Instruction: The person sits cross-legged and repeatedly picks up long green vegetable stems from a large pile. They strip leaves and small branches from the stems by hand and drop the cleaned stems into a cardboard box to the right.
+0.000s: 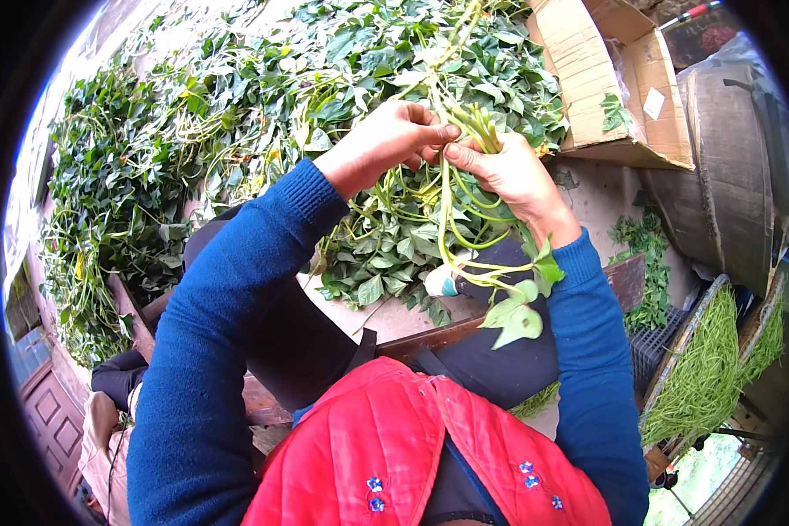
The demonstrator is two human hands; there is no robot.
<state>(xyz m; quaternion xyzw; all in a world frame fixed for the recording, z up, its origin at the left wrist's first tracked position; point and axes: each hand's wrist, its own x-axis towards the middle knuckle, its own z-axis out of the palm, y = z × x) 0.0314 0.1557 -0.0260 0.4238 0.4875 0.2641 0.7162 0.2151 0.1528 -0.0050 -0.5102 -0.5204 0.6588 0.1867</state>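
Both of my hands meet in front of me over a long pale-green leafy vine [445, 206], which looks like sweet potato vine. My left hand [393, 143] is closed, its thumb and forefinger pinching the vine. Right beside it, my right hand [519, 182] is closed round a small bunch of green stems [475, 124], with the thumb against the vine. The vine's lower stems curve down past my right wrist and end in a few broad leaves [515, 317]. Beyond my hands spreads a large heap of leafy vines [263, 92].
An open cardboard box [579, 74] stands at the far right, near a big grey-brown drum-like container [728, 149]. Woven trays piled with thin green stems [701, 368] are at my right. At the lower left, part of another person [105, 451] shows.
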